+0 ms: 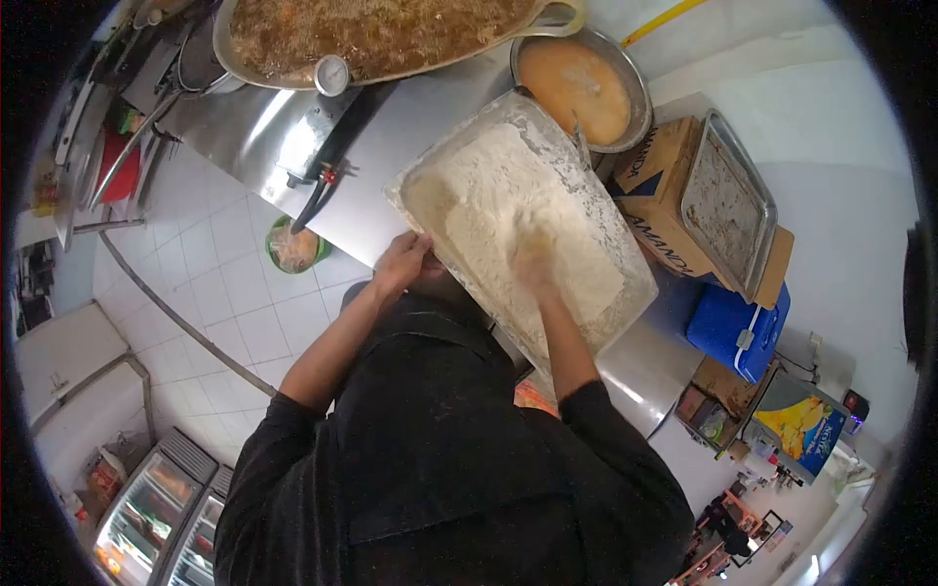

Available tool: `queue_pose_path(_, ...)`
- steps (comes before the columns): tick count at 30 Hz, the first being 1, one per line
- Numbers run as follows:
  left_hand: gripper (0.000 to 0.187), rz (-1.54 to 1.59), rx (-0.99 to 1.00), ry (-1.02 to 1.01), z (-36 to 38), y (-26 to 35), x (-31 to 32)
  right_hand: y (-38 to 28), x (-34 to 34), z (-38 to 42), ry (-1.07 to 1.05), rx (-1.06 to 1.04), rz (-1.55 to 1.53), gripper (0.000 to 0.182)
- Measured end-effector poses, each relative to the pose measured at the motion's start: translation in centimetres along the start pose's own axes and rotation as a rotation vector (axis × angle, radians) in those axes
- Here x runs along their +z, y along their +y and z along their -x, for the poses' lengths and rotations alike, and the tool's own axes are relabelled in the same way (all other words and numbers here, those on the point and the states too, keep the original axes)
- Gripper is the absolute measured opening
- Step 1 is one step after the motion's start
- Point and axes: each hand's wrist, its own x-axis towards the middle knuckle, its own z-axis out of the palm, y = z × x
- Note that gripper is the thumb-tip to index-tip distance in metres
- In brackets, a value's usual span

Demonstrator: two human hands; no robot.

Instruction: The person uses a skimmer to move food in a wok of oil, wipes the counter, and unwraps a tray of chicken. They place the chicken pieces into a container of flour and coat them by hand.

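A rectangular plastic tub (467, 278) of pale flour (489, 186) lies at an angle on the steel counter. My left hand (403, 264) is closed on the tub's near left rim, its fingertips partly hidden. Inside the tub, my right hand (534, 262) is down in the flour, coated with it and smeared by motion. Its fingers cannot be made out, nor can anything they may hold. Past the tub's far edge stands a metal bowl (642, 103) of orange-tinted liquid (567, 83).
A large pan (227, 54) of bubbling oil, with a dial thermometer (332, 75) at its rim, sits at the back. To the right are a cardboard box (655, 181), a stained metal tray (728, 195) and a blue cooler (733, 327). A green bin (281, 256) stands on the floor.
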Motion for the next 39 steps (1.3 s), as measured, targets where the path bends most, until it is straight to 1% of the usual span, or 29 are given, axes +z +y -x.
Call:
queue_pose_path(3, 0.046, -0.007, -0.019, -0.003, 0.9, 1.4, 0.4, -1.0, -2.6, 4.5, -0.216, -0.054, -0.105, 0.037)
queue_pose_path(5, 0.041, 0.002, -0.012, -0.007, 0.8, 1.6, 0.6, 0.9, -2.7, 4.1, -0.275, -0.026, -0.166, 0.038)
queue_pose_path(6, 0.039, 0.002, -0.012, -0.01, 0.8, 1.6, 0.6, 1.9, -2.1, 2.6, -0.241, 0.006, -0.207, 0.039)
queue_pose_path(8, 0.039, -0.032, -0.029, -0.003, 0.8, 2.2, 0.6, 3.2, -1.4, -2.3, -0.029, 0.047, -0.198, 0.041)
queue_pose_path(9, 0.039, -0.046, -0.048, -0.002, 0.9, 2.0, 0.8, 2.2, -2.8, -5.3, 0.033, 0.046, -0.072, 0.048)
queue_pose_path(10, 0.04, -0.037, -0.042, -0.006, 1.0, 1.5, 1.0, 1.7, -3.7, -7.8, 0.162, -0.032, -0.156, 0.046)
queue_pose_path(11, 0.04, -0.031, -0.024, -0.007, 0.8, 1.5, 1.0, 1.2, -2.9, -9.4, 0.225, -0.065, -0.146, 0.045)
queue_pose_path(13, 0.041, -0.028, -0.008, 0.017, 1.0, 1.6, 0.9, 1.1, 3.0, -10.1, 0.209, -0.118, 0.064, 0.043)
queue_pose_path(15, 0.042, -0.021, -0.003, 0.054, 1.0, 1.9, 1.2, 1.9, 9.0, -8.0, 0.181, -0.216, 0.18, 0.042)
queue_pose_path(17, 0.043, -0.041, -0.01, 0.074, 1.0, 1.9, 1.4, -2.4, 1.7, -1.8, -0.101, -0.213, -0.156, 0.044)
queue_pose_path(18, 0.044, -0.052, -0.015, 0.081, 1.0, 1.8, 1.5, -4.0, -1.5, 0.6, -0.259, -0.23, -0.13, 0.045)
queue_pose_path(21, 0.044, -0.067, 0.043, 0.104, 0.2, 0.6, 1.3, -3.1, -4.1, 5.5, -0.442, -0.195, -0.068, 0.048)
queue_pose_path(23, 0.044, -0.064, 0.065, 0.115, 0.5, 0.5, 1.5, -1.2, -3.7, 8.2, -0.239, -0.122, -0.369, 0.046)
queue_pose_path(26, 0.043, -0.057, 0.093, 0.095, 0.4, 0.6, 1.4, 3.6, -1.0, 11.3, 0.086, -0.027, -0.795, 0.044)
queue_pose_path(28, 0.043, -0.053, 0.075, 0.096, 0.4, 0.6, 1.4, 6.4, 1.9, 12.4, 0.108, 0.043, -0.693, 0.04)
queue_pose_path(30, 0.042, -0.062, 0.029, 0.108, 0.5, 0.9, 1.5, 9.6, 6.7, 13.0, -0.053, 0.131, -0.211, 0.036)
queue_pose_path(32, 0.042, -0.045, 0.007, 0.095, 0.8, 1.2, 1.8, 12.5, 10.2, 13.2, -0.213, 0.211, 0.281, 0.037)
queue_pose_path(34, 0.042, -0.023, 0.013, 0.086, 0.5, 1.4, 1.7, 10.9, 10.0, 11.8, -0.102, 0.267, 0.759, 0.039)
queue_pose_path(35, 0.042, -0.014, 0.02, 0.08, 0.3, 1.1, 1.6, 5.5, 8.7, 10.8, 0.09, 0.289, 0.981, 0.039)
queue_pose_path(36, 0.042, -0.003, 0.024, 0.073, 0.2, 0.7, 1.4, 1.6, 6.9, 10.8, 0.288, 0.306, 1.196, 0.04)
queue_pose_path(37, 0.042, -0.002, 0.031, 0.06, 0.2, 0.5, 1.4, 0.5, 5.0, 11.0, 0.245, 0.367, 0.746, 0.041)
queue_pose_path(38, 0.042, 0.001, 0.041, 0.051, 0.2, 0.4, 1.5, 0.5, 4.8, 11.1, 0.202, 0.382, 0.457, 0.041)
queue_pose_path(39, 0.042, 0.002, 0.057, 0.052, 0.2, 0.5, 1.3, 1.6, 5.5, 11.8, 0.163, 0.331, 0.349, 0.042)
